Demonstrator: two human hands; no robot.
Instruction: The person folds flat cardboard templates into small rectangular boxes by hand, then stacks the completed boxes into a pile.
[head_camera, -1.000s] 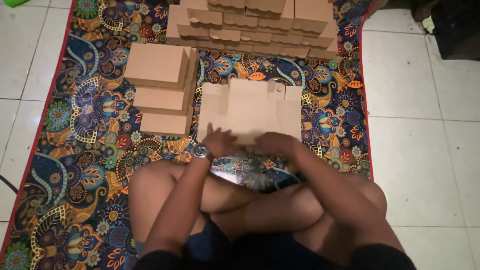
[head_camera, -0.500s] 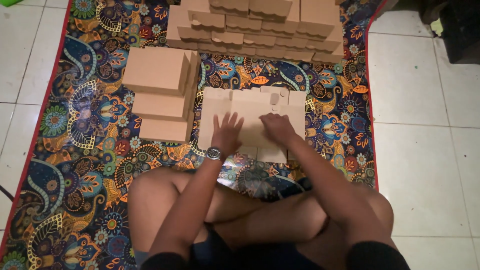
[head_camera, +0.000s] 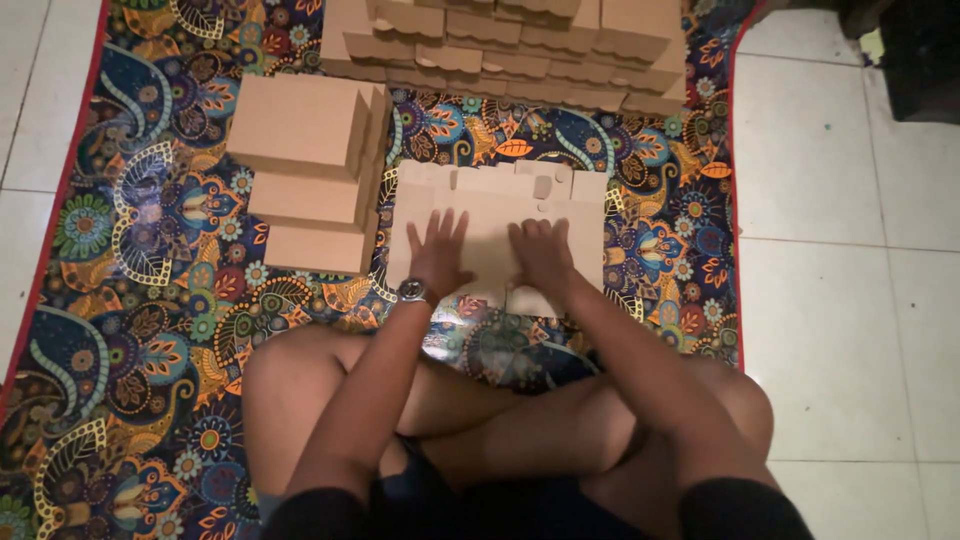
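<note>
A patterned rug (head_camera: 150, 330) in many colours covers the tiled floor (head_camera: 840, 300), with the person sitting cross-legged at its 6 o'clock end. At 12 o'clock a wide pile of flat cardboard pieces (head_camera: 520, 45) spreads along the far edge. At 10 o'clock from the hands stands a stepped stack of folded boxes (head_camera: 305, 170), closed and tan. In the middle, just ahead of the knees, lies the unfolded cardboard sheet (head_camera: 495, 215), flat on the rug, its tabs and notches along the 12 o'clock side. The left hand (head_camera: 440, 255), with a wristwatch (head_camera: 413, 291) on it, presses palm down on the sheet, fingers spread and gripping nothing. The right hand (head_camera: 543, 255) lies flat beside it in the same way, a little apart. The sheet looks light and fairly stiff, likely to bend along its creases; its side edges and flaps seem the best places to take hold
</note>
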